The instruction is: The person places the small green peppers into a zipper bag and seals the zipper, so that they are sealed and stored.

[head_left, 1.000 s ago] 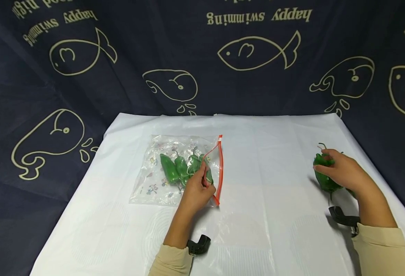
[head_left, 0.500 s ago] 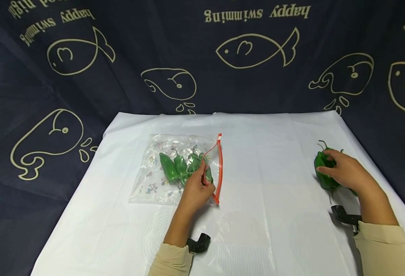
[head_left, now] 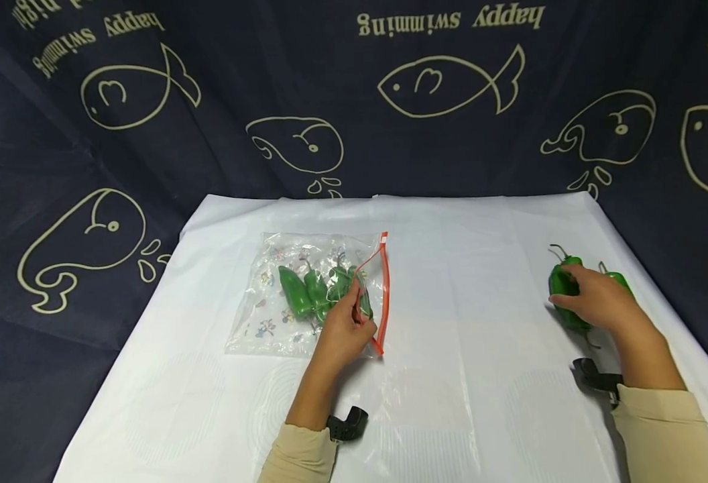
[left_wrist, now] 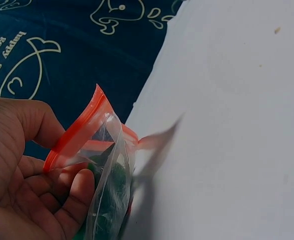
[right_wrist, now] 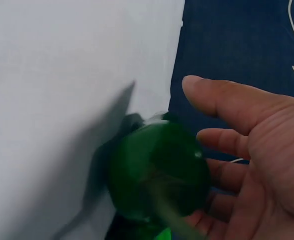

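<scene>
Dark cloth: lettering cut off up top
White table: zip bag toward left, peppers inside, partly covered
Left hand: pinching bag mouth
Right hand: thumb spread, fingertips kinda lost behind blurry loose pepper
Second pepper: mostly hidden

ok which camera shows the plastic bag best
The head view: nearly the whole plastic bag shows, red edge and green peppers included, though the left hand covers part. The left wrist view shows only the mouth end, close up; the right wrist view, none of it.
</scene>
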Tool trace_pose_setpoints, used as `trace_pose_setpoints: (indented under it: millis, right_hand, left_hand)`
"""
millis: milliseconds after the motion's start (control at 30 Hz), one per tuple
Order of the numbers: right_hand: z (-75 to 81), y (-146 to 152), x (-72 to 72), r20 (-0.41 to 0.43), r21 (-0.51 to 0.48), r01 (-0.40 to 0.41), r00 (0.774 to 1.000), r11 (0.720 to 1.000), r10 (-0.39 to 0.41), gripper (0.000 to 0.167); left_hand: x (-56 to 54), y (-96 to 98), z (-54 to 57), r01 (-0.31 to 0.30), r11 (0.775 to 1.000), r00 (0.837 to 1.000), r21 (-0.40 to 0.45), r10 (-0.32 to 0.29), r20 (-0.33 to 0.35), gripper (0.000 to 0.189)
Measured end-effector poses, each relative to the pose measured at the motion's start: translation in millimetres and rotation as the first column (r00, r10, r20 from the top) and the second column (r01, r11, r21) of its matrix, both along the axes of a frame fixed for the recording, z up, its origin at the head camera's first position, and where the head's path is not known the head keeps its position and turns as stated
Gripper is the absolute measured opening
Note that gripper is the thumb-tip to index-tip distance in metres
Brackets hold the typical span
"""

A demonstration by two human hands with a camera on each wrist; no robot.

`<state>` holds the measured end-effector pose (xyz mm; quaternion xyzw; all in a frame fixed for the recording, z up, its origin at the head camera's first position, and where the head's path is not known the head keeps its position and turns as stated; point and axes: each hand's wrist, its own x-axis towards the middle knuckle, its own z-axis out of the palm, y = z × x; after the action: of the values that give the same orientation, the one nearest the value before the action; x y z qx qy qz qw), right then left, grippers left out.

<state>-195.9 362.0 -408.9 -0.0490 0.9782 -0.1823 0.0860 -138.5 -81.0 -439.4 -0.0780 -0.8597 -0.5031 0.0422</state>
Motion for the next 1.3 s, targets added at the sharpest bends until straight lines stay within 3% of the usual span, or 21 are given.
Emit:
trace_pose_setpoints:
  millis: [333, 533, 1300]
  right_hand:
    - [-0.5, -10, -0.6, 0.029, 0.030, -0.028, 0.999, 0.999, 0.027, 0.075]
    - [-0.8, -6, -1.2, 0.044, -0.010, -0.032, 0.999, 0.999, 0.032, 0.070]
    - [3.3, -13, 0.0, -0.106, -0.150, -0.059, 0.993, 0.987, 0.044, 0.062]
  left_hand:
    - [-0.1, -0.1, 2.5, 0.004, 1.000, 1.000, 0.010, -0.004, -0.002, 0.083]
    - [0.1, 0.0, 2.2, 0.001, 1.000, 1.000, 0.010, -0.001, -0.003, 0.083]
    - [-0.6, -0.2, 0.9, -0.002, 1.000, 1.000, 0.004, 0.001, 0.015, 0.083]
